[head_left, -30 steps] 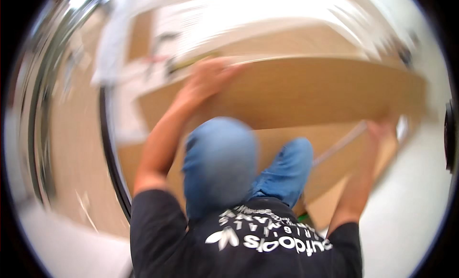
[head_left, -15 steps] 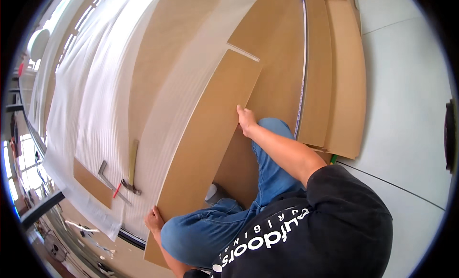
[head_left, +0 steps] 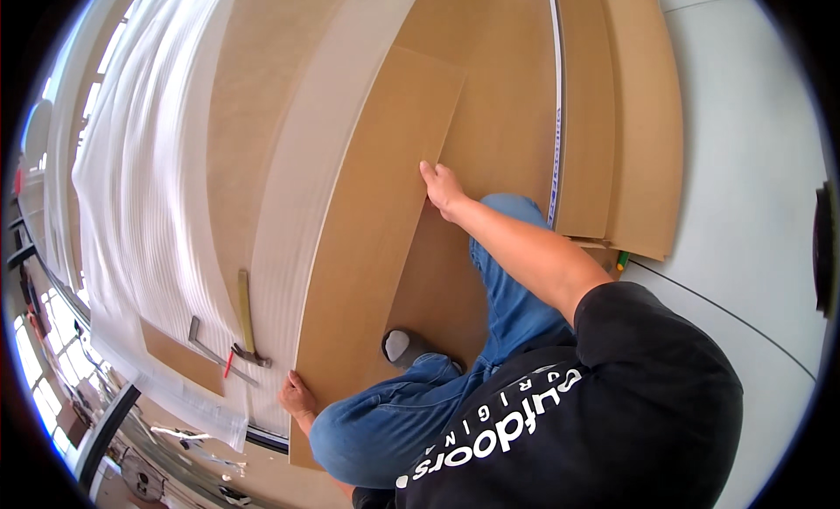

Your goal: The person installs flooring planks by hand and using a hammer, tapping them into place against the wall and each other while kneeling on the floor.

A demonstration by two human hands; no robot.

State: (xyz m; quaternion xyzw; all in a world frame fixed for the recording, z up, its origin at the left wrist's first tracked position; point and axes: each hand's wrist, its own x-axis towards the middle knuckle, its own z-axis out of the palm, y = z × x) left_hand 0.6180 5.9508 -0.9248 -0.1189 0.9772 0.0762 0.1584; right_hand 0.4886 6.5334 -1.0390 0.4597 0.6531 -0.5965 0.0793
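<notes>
A long brown cardboard strip [head_left: 385, 150] stretches away from me over a larger cardboard sheet [head_left: 503, 98]. My right hand [head_left: 444, 190] is closed on its right edge, thumb on top and fingers partly hidden beneath. Close by my left knee, my left hand [head_left: 299, 395] grips the near part of the left edge. A claw hammer [head_left: 246, 317] with a yellowish handle lies left of the strip, on translucent white foam sheeting [head_left: 157, 203]. Beside the hammer are a grey L-shaped metal square [head_left: 210, 347] and a thin red stick-like item [head_left: 229, 364].
My bent legs and a grey-socked foot [head_left: 407, 346] rest on the cardboard. To the right run a white-and-blue edge strip [head_left: 556, 124] and folded cardboard flaps [head_left: 643, 133], then pale floor tiles [head_left: 744, 159]. A dark metal bar [head_left: 105, 435] stands at lower left.
The strip's far end has moved farther away, and the pale gap at that end no longer shows. Both hands keep their hold on its edges. The whole view has shifted slightly.
</notes>
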